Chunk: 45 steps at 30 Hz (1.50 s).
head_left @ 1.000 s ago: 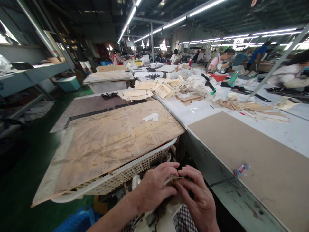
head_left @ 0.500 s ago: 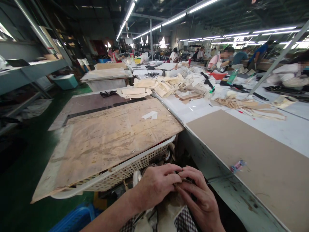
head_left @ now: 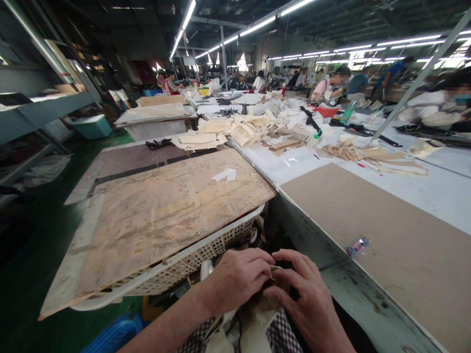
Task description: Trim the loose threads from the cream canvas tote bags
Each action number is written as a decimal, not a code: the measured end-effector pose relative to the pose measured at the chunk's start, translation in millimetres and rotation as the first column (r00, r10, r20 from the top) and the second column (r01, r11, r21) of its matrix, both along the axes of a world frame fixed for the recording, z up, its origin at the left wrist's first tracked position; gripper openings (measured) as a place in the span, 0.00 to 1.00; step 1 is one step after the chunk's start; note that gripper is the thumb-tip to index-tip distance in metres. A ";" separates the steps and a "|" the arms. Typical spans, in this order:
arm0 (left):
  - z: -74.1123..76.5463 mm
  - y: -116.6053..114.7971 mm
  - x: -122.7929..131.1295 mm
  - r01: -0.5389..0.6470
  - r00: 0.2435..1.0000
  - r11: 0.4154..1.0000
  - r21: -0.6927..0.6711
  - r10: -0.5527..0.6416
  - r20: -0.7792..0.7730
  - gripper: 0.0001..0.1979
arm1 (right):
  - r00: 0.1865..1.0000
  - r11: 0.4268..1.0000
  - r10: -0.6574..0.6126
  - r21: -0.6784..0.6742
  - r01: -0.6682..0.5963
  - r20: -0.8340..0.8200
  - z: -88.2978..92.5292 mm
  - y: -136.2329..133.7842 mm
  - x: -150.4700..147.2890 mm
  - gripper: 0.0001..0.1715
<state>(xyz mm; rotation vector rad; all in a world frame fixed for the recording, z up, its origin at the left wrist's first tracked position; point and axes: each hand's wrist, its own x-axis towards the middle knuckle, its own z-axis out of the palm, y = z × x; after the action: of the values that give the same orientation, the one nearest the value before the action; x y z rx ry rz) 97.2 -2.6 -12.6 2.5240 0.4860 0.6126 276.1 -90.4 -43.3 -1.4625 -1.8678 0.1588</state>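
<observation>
Low in the head view, my left hand [head_left: 241,277] is closed with its fingers curled over the upper edge of a beige piece of material [head_left: 253,323], perhaps fabric or leather. My right hand [head_left: 307,289] meets the same edge from the other side, its fingers bent around it and the thumb below. A thin pale rim shows between the fingertips of both hands. The rest of the piece hangs down over a checked cloth [head_left: 283,333] on my lap. My fingers hide part of the edge.
A worn board [head_left: 169,215] lies on a white plastic basket [head_left: 206,255] ahead to the left. On the right, a white table bears a brown sheet [head_left: 368,220], a small clear-and-pink object [head_left: 357,247] and cream pieces [head_left: 250,128]. A blue plastic thing [head_left: 114,336] stands low left. Several people work farther back.
The fingers of my right hand have spread a little and shifted along the edge, so the pale rim shows more. My left hand keeps its grip. The view has turned slightly right.
</observation>
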 end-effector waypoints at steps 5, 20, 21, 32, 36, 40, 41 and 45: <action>2.3 -1.4 2.8 -0.059 0.997 0.996 -0.061 0.056 -0.048 0.09 | 0.992 0.991 -0.118 -0.071 0.114 -0.044 0.4 4.3 -12.7 0.09; 3.9 -1.8 -3.9 -0.297 0.949 0.888 -0.352 0.234 -0.210 0.09 | 0.989 0.973 0.045 0.231 -0.013 -0.137 -3.8 17.6 -17.0 0.11; 4.7 -0.7 -4.4 -0.296 0.946 0.896 -0.333 0.225 -0.234 0.08 | 0.991 0.965 0.056 0.260 -0.023 -0.123 -4.2 18.6 -17.3 0.12; 26.6 14.2 -7.7 -0.210 0.956 0.879 -0.427 0.094 -0.277 0.12 | 0.996 0.971 -0.089 0.221 0.091 -0.019 -10.7 19.8 -15.0 0.08; 27.0 17.0 -4.7 -0.229 0.958 0.863 -0.451 0.116 -0.263 0.13 | 0.991 0.981 -0.125 0.156 0.117 0.049 -3.8 17.4 -15.9 0.08; 25.0 17.4 -5.4 -0.261 0.952 0.832 -0.490 0.139 -0.271 0.12 | 0.998 0.984 0.062 0.166 -0.060 -0.004 1.2 15.7 -13.8 0.07; 24.6 17.7 -5.9 -0.266 0.952 0.820 -0.507 0.142 -0.270 0.13 | 0.992 0.980 0.122 0.160 -0.115 -0.030 1.9 15.4 -12.7 0.08; 23.4 19.9 -6.4 -0.312 0.943 0.770 -0.557 0.179 -0.280 0.13 | 0.950 0.952 0.297 0.104 -0.287 -0.095 3.2 14.3 -8.0 0.09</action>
<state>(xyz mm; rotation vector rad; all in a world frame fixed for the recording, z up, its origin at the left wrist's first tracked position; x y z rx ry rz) 90.8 17.3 10.8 1.9295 0.9416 0.2166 268.0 -76.1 -40.1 -1.0890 -1.9663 0.2883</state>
